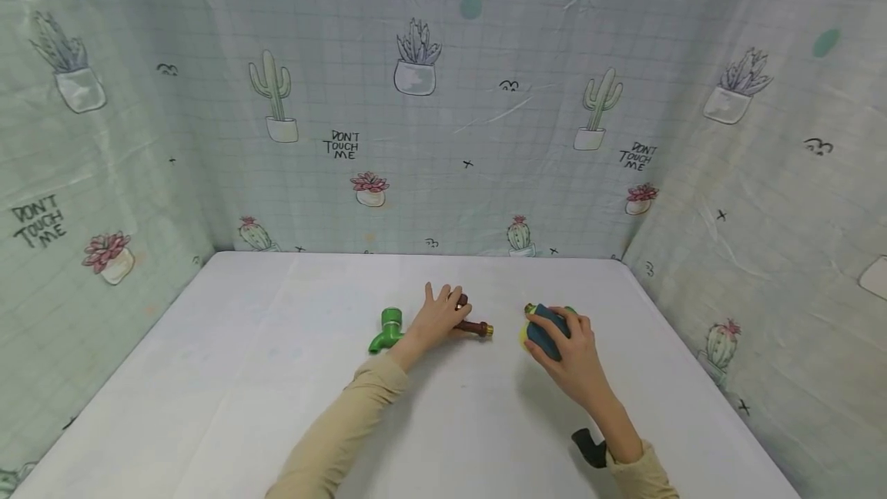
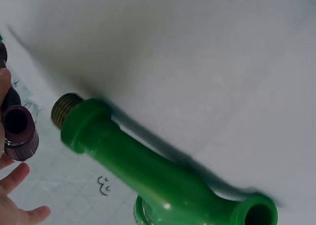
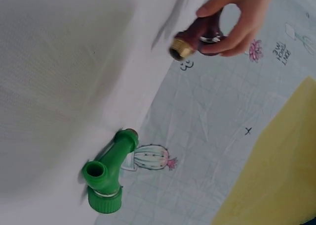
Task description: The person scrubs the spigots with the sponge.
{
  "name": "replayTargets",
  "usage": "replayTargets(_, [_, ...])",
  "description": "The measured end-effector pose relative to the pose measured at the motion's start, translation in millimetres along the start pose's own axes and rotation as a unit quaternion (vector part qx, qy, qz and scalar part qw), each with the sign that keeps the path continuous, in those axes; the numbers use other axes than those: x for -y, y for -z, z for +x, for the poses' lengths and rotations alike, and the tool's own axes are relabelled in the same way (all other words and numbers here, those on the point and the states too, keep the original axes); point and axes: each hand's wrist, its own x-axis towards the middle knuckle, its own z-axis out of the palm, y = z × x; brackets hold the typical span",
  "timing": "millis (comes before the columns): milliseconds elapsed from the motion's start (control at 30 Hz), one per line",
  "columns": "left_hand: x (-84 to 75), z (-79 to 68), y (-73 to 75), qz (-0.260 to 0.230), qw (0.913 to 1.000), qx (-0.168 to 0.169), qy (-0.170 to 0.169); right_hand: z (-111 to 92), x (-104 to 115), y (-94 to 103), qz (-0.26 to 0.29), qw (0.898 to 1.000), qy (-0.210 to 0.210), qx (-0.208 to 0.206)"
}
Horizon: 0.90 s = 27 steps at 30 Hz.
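In the head view my left hand [image 1: 435, 319] holds a dark maroon tap [image 1: 476, 328] with a brass threaded end on the white table. Thumb and fingers go round its body in the right wrist view. Beside my left wrist lies a green tap [image 1: 390, 328], seen large as a green tap [image 2: 143, 165] in the left wrist view. To the right, my right hand [image 1: 577, 356] grips a blue and yellow sponge [image 1: 544, 333]. Another green tap [image 3: 114, 160] lies close to that sponge; from the head it is mostly hidden by hand and sponge.
By the right wrist is a black curved object [image 1: 587, 447] whose kind I cannot tell. The white table [image 1: 229, 376] ends at a cloth backdrop [image 1: 457, 122] printed with cacti, standing behind and on both sides.
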Motion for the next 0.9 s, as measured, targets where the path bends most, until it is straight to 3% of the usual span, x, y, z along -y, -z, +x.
replayTargets(100, [4.6, -4.0, 11.7, -0.045, 0.9985, -0.032, 0.003, -0.1, -0.5, -1.5, 0.002, 1.000, 0.003, -0.002])
replayTargets(200, [8.0, -9.4, 22.0, -0.115, 0.9913, -0.063, 0.011, 0.6, -0.6, -2.8, 0.001, 1.000, 0.000, -0.001])
replayTargets(300, [9.1, -15.0, 30.3, -0.211, 0.9720, -0.101, 0.024, 2.3, -0.5, -4.4, 0.010, 1.000, -0.005, -0.004])
replayTargets(367, [8.1, -18.6, 35.9, -0.290, 0.9485, -0.122, 0.036, 4.5, 1.2, -6.0, 0.024, 1.000, -0.008, -0.008])
replayTargets(433, [5.4, -21.2, 42.7, -0.386, 0.9108, -0.135, 0.057, 7.8, 5.0, -7.4, 0.049, 0.999, -0.011, -0.014])
replayTargets(500, [1.6, -22.7, 49.8, -0.478, 0.8636, -0.136, 0.084, 12.2, 11.8, -8.2, 0.081, 0.996, -0.016, -0.019])
replayTargets(600, [-3.9, -24.7, 61.4, -0.610, 0.7750, -0.110, 0.126, 20.6, 24.8, -9.9, 0.129, 0.991, -0.021, -0.022])
replayTargets(700, [-7.0, -27.7, 73.4, -0.706, 0.6906, -0.048, 0.150, 28.4, 37.8, -12.5, 0.157, 0.987, -0.019, -0.024])
replayTargets(767, [-7.2, -30.2, 83.1, -0.748, 0.6449, 0.000, 0.157, 31.4, 44.0, -15.2, 0.172, 0.985, -0.014, -0.020])
replayTargets(800, [-6.8, -31.8, 86.1, -0.757, 0.6333, 0.022, 0.159, 32.1, 46.3, -16.7, 0.177, 0.984, -0.007, -0.019])
replayTargets(833, [-6.0, -33.4, 88.6, -0.760, 0.6283, 0.041, 0.160, 32.3, 48.2, -18.1, 0.180, 0.983, 0.000, -0.018])
replayTargets(900, [-3.2, -36.9, 92.8, -0.758, 0.6288, 0.070, 0.160, 31.7, 51.0, -20.7, 0.191, 0.981, 0.017, -0.013])
